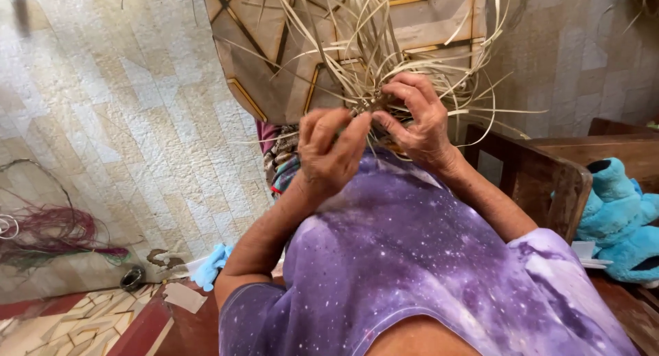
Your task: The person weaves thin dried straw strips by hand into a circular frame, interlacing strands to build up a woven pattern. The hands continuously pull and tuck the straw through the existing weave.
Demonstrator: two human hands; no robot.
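Tiled floor [137,122] behind both raised hands [374,140] pinching straw strips [384,47]

straw strands [384,47] cut off at top, blue plush toy [621,222] cropped right

No packages, labels, signs or screens show anywhere in this view.
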